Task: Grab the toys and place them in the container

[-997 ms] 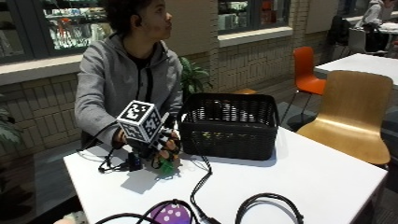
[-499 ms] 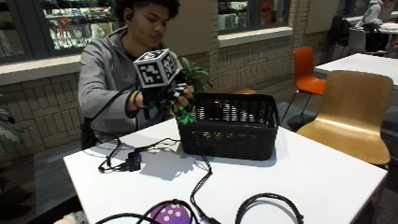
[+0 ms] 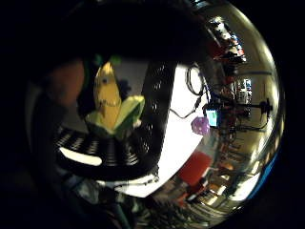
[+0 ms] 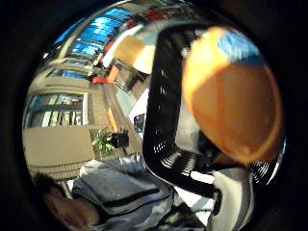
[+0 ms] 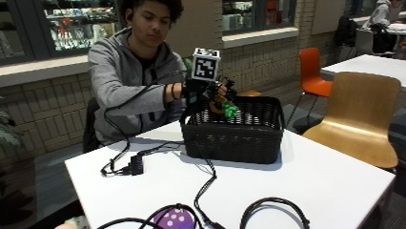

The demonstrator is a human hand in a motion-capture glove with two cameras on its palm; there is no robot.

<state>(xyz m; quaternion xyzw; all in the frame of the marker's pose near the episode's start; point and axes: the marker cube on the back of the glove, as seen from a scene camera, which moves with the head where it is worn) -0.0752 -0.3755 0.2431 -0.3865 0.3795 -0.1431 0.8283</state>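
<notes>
The gloved right hand (image 5: 206,93) holds its grip curled around a corn toy (image 3: 112,102) above the black basket (image 5: 235,136), at its 10 o'clock corner.

Even indoor light is falling brightly on the white table (image 5: 329,176), the black basket (image 5: 235,138) is casting a soft shadow beside it, while both palm views are bending strongly toward dark edges and an orange shape (image 4: 231,101) close to the lens is sitting blurred.
</notes>
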